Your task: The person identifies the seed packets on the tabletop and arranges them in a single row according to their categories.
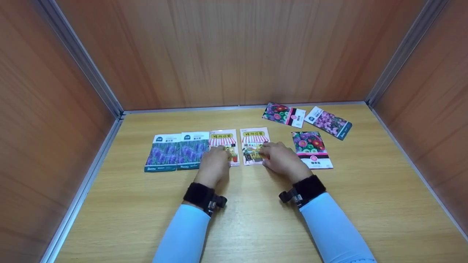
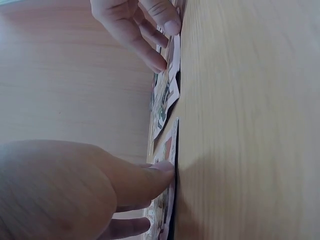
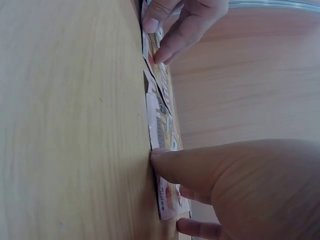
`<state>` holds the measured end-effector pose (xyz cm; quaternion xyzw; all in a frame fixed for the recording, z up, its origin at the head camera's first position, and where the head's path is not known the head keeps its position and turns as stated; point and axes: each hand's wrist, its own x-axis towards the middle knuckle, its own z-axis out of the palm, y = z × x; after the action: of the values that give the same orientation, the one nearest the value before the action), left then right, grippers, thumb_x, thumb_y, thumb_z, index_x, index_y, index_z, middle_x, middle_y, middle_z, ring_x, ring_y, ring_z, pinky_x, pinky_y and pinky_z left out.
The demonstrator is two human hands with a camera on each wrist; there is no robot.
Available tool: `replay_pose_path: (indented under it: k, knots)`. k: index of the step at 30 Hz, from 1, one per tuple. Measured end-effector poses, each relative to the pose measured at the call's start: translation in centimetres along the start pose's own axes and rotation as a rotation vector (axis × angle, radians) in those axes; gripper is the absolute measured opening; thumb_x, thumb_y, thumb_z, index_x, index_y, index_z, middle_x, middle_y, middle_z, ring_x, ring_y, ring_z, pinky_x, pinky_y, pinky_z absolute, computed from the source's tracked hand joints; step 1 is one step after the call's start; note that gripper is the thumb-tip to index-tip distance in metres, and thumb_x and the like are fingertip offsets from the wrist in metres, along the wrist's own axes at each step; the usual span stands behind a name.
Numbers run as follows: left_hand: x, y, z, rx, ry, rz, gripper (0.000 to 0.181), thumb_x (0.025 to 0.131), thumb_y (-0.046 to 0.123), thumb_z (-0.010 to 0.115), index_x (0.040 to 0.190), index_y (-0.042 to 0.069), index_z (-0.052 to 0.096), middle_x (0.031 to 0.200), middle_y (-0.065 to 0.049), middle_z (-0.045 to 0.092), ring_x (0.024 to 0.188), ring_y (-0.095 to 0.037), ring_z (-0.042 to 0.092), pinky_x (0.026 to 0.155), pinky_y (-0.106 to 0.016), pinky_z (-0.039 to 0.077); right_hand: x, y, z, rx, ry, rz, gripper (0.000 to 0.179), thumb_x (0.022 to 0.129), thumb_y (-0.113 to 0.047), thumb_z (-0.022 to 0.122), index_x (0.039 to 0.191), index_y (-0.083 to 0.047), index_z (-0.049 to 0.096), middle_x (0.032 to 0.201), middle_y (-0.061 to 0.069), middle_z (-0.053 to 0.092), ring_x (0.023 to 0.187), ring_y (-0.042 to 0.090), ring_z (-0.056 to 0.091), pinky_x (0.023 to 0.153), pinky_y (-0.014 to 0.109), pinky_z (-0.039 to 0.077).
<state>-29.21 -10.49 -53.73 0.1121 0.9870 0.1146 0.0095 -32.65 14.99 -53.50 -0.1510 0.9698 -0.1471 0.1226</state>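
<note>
Two matching seed packets with a pink-striped awning picture lie flat, side by side with a narrow gap. My left hand point(image 1: 215, 163) rests on the left awning packet point(image 1: 234, 157), covering its lower left part. The thumb point(image 2: 162, 170) lies at that packet's near edge in the left wrist view. On the right awning packet point(image 1: 252, 146), my right hand point(image 1: 283, 159) touches the right side, its thumb point(image 3: 162, 160) at the near edge in the right wrist view. Left of them sit two purple lavender packets point(image 1: 162, 153), the inner one point(image 1: 192, 148) against the left awning packet.
To the right lies an upright red-and-purple flower packet point(image 1: 310, 146). Behind it, a similar packet point(image 1: 281, 114) lies sideways near the back wall, beside a slanted pink-flower packet point(image 1: 329, 122). Wood panels point(image 1: 237, 51) enclose the table point(image 1: 248, 226) at the back and sides.
</note>
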Motion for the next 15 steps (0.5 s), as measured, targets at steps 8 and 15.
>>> replay_pose_path:
  k: [8,15]
  knots:
    - [-0.01,-0.24,0.09,0.013,0.011,0.026,0.009,0.103,0.010,0.079,0.098,0.017,0.082,0.107,-0.006,0.078,0.105,-0.035,0.074,0.096,-0.058,0.062,-0.24,-0.37,0.43,-0.043,0.011,-0.062,0.045,0.115,-0.031,0.067,0.160,-0.029,0.067,0.177,0.004,0.053,0.162,0.037,0.047,0.132,0.067,0.043]
    - [-0.08,-0.19,0.09,0.045,0.003,0.037,0.009,0.103,0.011,0.077,0.097,0.017,0.081,0.106,-0.006,0.078,0.104,-0.036,0.074,0.094,-0.059,0.063,-0.55,-0.58,0.53,-0.062,0.046,-0.109,0.044,0.116,-0.029,0.065,0.159,-0.028,0.068,0.176,0.008,0.054,0.162,0.040,0.047,0.130,0.073,0.042]
